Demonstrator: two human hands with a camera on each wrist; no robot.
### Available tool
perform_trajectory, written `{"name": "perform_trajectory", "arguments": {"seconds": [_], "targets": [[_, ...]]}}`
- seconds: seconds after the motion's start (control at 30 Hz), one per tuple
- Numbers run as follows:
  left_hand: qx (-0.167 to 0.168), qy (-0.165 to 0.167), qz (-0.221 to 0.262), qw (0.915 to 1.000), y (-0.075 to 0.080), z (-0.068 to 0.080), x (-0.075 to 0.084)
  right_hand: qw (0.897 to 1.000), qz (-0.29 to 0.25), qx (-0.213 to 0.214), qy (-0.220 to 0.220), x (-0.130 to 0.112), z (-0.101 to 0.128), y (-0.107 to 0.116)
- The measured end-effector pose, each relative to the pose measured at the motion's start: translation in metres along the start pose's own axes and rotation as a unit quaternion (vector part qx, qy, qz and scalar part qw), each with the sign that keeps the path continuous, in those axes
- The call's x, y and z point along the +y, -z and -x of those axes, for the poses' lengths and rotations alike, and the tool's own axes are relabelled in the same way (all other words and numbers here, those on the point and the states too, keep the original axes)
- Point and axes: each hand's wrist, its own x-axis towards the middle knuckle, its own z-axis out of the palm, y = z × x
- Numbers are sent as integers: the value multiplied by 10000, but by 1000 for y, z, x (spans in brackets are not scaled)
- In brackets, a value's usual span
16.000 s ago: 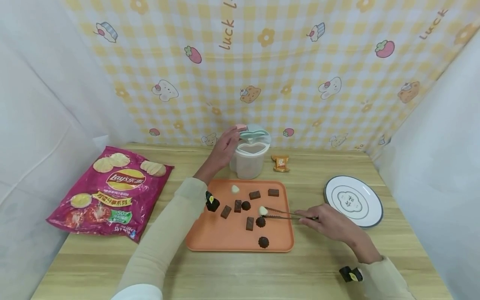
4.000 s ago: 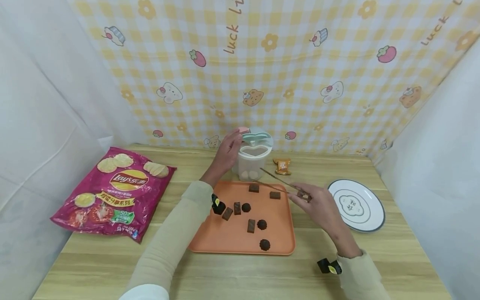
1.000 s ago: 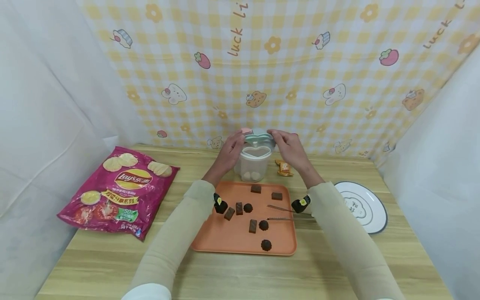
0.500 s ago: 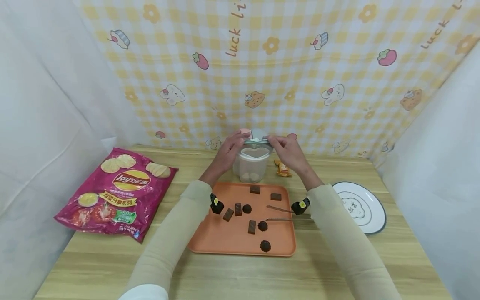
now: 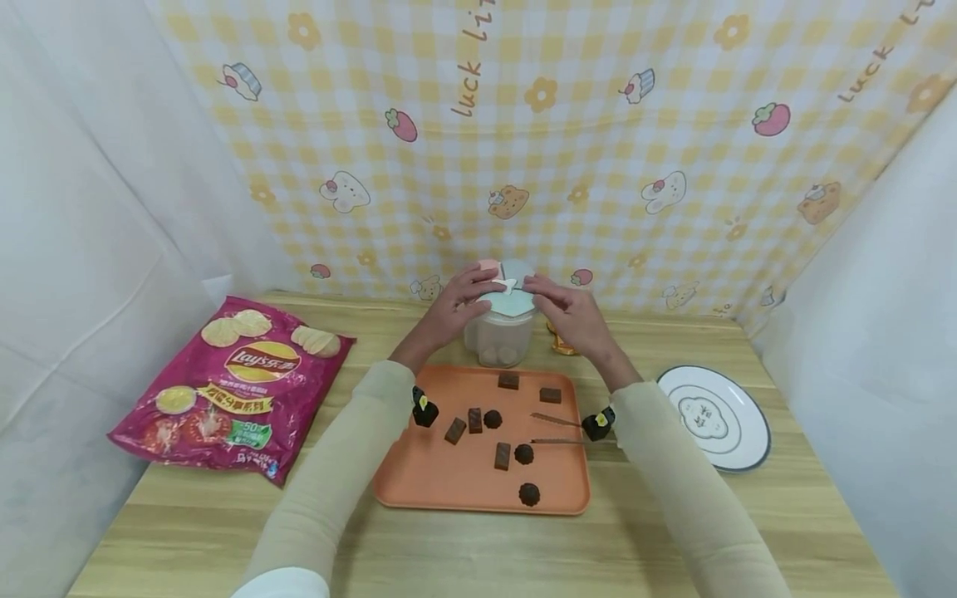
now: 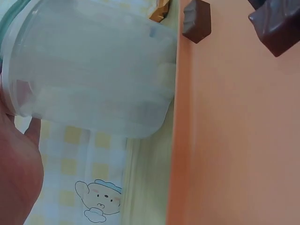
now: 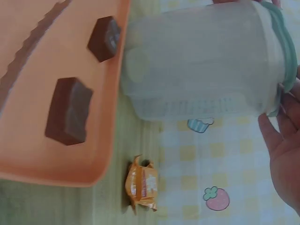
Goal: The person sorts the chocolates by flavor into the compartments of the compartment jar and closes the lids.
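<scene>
A translucent plastic container (image 5: 503,339) stands behind the orange tray (image 5: 441,482), with several pale pieces (image 5: 508,355) at its bottom. Its pale green flap (image 5: 512,304) lies down over the opening. From the left, my left hand (image 5: 449,311) holds the lid edge, fingers over the top and thumb at the front. My right hand (image 5: 574,317) holds the opposite side, its fingers bent round the lid rim (image 7: 285,47) in the right wrist view. Metal tongs (image 5: 557,441) rest on the tray's right side, partly hidden by my right sleeve.
Brown chocolate bars (image 5: 503,455) and round dark chocolates (image 5: 529,494) are spread over the tray. An orange-wrapped candy (image 7: 142,183) sits right of the container. A chip bag (image 5: 247,382) lies left; a white plate (image 5: 736,440) stands right.
The green flap has come down over the container opening under both hands. Earlier, my right hand held the tongs; it let them go onto the tray. White pieces once on the tray have left it.
</scene>
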Motion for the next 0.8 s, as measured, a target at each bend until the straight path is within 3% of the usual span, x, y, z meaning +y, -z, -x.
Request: {"name": "perform_trajectory", "arguments": {"seconds": [0.13, 0.17, 0.37, 0.4, 0.63, 0.8], "targets": [[-13, -111, -3, 9999, 0, 1, -1, 9997, -166, 40, 157, 3, 2, -3], [2, -117, 23, 9999, 1, 1, 5, 9996, -207, 45, 181, -2, 3, -3], [-57, -38, -315, 9995, 0, 2, 3, 9989, -383, 134, 223, -29, 16, -5], [-78, -47, -411, 9991, -1, 2, -4, 9988, -405, 157, 207, -28, 17, -6], [-200, -98, -628, 9978, 0, 4, -5, 9980, -437, 271, 380, -21, 21, -11], [-163, -134, -610, 9979, 1, 3, -2, 9975, -138, 270, 644, 4, 13, -13]]}}
